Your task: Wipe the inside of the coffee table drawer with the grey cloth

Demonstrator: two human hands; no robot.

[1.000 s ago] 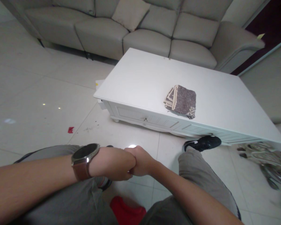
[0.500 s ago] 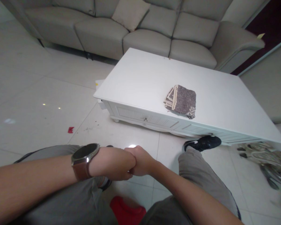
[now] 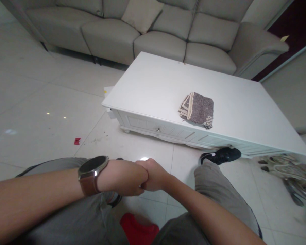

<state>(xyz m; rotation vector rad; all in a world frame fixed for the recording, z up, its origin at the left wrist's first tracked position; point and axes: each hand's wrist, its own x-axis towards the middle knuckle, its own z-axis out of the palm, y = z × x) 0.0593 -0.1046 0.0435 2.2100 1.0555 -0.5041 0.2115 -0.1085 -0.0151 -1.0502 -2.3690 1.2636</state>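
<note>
My left hand [image 3: 123,177], with a brown-strapped watch [image 3: 93,172] on its wrist, meets my right hand [image 3: 154,175] in front of my lap. Both are closed and pressed together, fingers curled inward; anything between them is hidden. Beyond them, a folded grey-brown cloth [image 3: 201,109] with pale edges lies near the front edge of the white coffee table [image 3: 158,81]. Neither hand touches the cloth or the table.
A grey sofa [image 3: 160,46] with a cushion [image 3: 142,15] stands behind the table. My black shoe [image 3: 221,156] is by the table's front. A red object [image 3: 139,229] is between my legs; a red scrap [image 3: 77,141] lies on the floor. Metal-framed equipment [image 3: 295,180] sits at right.
</note>
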